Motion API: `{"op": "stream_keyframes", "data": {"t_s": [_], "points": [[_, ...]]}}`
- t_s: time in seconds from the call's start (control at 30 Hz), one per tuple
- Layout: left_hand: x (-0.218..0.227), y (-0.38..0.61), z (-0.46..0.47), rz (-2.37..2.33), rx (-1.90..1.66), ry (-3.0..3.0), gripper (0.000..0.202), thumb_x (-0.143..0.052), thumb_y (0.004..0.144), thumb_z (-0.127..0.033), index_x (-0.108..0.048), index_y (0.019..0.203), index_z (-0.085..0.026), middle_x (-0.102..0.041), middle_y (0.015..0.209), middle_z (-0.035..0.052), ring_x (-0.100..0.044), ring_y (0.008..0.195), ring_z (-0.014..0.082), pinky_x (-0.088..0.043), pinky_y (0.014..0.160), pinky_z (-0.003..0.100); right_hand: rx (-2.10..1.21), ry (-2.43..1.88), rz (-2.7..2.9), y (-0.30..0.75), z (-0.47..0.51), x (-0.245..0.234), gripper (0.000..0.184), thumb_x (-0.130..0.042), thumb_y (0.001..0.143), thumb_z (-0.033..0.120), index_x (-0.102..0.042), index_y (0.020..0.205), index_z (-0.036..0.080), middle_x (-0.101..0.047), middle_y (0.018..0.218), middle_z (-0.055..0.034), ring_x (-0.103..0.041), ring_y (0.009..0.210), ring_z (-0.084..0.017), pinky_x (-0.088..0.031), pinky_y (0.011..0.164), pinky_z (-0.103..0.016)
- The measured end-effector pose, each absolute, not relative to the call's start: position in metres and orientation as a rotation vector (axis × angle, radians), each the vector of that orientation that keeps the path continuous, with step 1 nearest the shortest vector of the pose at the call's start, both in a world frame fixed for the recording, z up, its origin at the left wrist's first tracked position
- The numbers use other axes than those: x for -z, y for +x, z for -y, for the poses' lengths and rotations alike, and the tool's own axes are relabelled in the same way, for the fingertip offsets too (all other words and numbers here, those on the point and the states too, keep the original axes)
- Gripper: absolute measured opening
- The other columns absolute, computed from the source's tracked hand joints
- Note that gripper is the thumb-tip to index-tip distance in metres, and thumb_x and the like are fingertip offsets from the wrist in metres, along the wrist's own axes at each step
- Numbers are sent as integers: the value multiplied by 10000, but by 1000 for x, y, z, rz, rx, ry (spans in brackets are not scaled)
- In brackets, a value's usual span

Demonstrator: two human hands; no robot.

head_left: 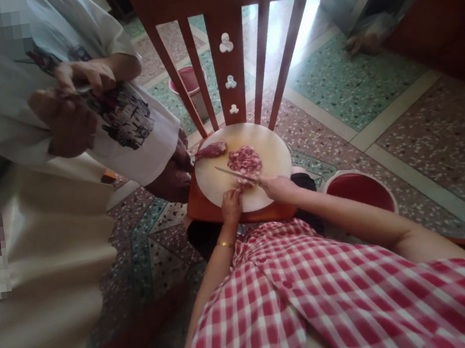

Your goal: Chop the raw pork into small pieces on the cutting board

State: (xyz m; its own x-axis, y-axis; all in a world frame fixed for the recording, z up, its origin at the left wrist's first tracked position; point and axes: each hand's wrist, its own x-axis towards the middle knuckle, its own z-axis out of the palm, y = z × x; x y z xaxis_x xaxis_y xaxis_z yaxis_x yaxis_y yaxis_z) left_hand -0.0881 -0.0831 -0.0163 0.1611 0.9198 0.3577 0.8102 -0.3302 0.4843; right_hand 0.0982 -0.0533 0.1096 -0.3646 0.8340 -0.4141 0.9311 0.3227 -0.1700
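Note:
A round white cutting board (275, 154) lies on the seat of a wooden chair. Chopped meat (244, 160) is heaped at its middle, and a larger uncut piece of meat (213, 149) rests at its upper left. My right hand (278, 188) grips the handle of a knife (234, 173), whose blade points left across the near side of the heap. Close to the board's near edge, my left hand (231, 204) has its fingers curled together, low and left of the blade. Whatever those fingers hold, if anything, is too small to make out.
The chair's slatted back (224, 55) rises beyond the board. At the left stands another person (123, 125), both hands raised together. A red bucket (361, 192) sits on the floor at the right, and another bucket (190, 81) is behind the chair.

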Motion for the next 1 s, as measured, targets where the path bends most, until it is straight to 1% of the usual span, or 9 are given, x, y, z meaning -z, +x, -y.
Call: {"op": "stream_keyframes", "data": {"t_s": [0.13, 0.27, 0.37, 0.47, 0.57, 0.63, 0.8, 0.9, 1.0], "points": [[17, -89, 84, -1700, -899, 2268, 191, -467, 870, -191, -624, 977, -181, -601, 968, 91, -527, 946, 205, -458, 857, 340, 579, 1500, -2325, 90, 62, -105, 336, -271, 941, 287, -479, 1182, 182, -660, 924, -133, -637, 875, -242, -458, 701, -308], [19, -90, 84, -1690, -908, 2276, 197, -466, 869, -198, -623, 986, -176, -601, 948, 92, -528, 947, 208, -461, 850, 339, 586, 1451, -2341, 93, 65, -90, 308, -282, 936, 264, -523, 1103, 171, -662, 894, -123, -639, 865, -234, -462, 703, -305], [22, -90, 81, -1685, -896, 2265, 192, -460, 870, -198, -622, 970, -170, -599, 957, 94, -531, 945, 203, -458, 853, 337, 620, 1419, -2392, 82, 55, -81, 295, -313, 913, 213, -527, 1109, 158, -663, 925, -122, -636, 873, -227, -462, 715, -292], [25, -90, 78, -1725, -857, 2257, 176, -464, 863, -198, -623, 933, -166, -601, 931, 94, -541, 914, 204, -462, 828, 337, 627, 1423, -2453, 53, 38, -77, 321, -347, 884, 155, -506, 1160, 121, -649, 1001, -151, -625, 916, -219, -451, 767, -283], [27, -90, 77, -1774, -797, 2235, 159, -475, 851, -203, -623, 887, -157, -598, 877, 105, -546, 877, 216, -466, 787, 346, 613, 1446, -2471, 26, 25, -77, 317, -346, 884, 153, -519, 1146, 102, -636, 1025, -184, -622, 930, -232, -450, 779, -306], [26, -90, 78, -1764, -793, 2219, 157, -475, 847, -200, -619, 891, -158, -599, 888, 110, -543, 888, 220, -462, 792, 352, 613, 1451, -2462, 22, 23, -78, 308, -349, 889, 166, -536, 1126, 105, -633, 1035, -193, -621, 935, -238, -448, 781, -311], [17, -93, 82, -1708, -880, 2167, 186, -460, 841, -151, -619, 930, -189, -593, 1008, 91, -514, 981, 205, -429, 883, 352, 697, 1586, -2389, 68, 29, -82, 326, -342, 922, 265, -539, 1138, 122, -651, 1037, -164, -618, 934, -231, -425, 763, -271], [13, -95, 85, -1739, -895, 2136, 183, -471, 821, -128, -618, 909, -191, -583, 1009, 87, -502, 981, 203, -420, 900, 349, 756, 1735, -2352, 101, 30, -90, 339, -319, 933, 302, -547, 1123, 137, -671, 1001, -137, -622, 906, -223, -404, 715, -247], [10, -97, 86, -1758, -923, 2125, 179, -474, 805, -113, -606, 895, -195, -570, 998, 79, -500, 998, 202, -414, 907, 348, 803, 1804, -2402, 117, 31, -98, 334, -312, 934, 295, -552, 1120, 156, -680, 984, -110, -618, 897, -209, -379, 695, -233]]}}
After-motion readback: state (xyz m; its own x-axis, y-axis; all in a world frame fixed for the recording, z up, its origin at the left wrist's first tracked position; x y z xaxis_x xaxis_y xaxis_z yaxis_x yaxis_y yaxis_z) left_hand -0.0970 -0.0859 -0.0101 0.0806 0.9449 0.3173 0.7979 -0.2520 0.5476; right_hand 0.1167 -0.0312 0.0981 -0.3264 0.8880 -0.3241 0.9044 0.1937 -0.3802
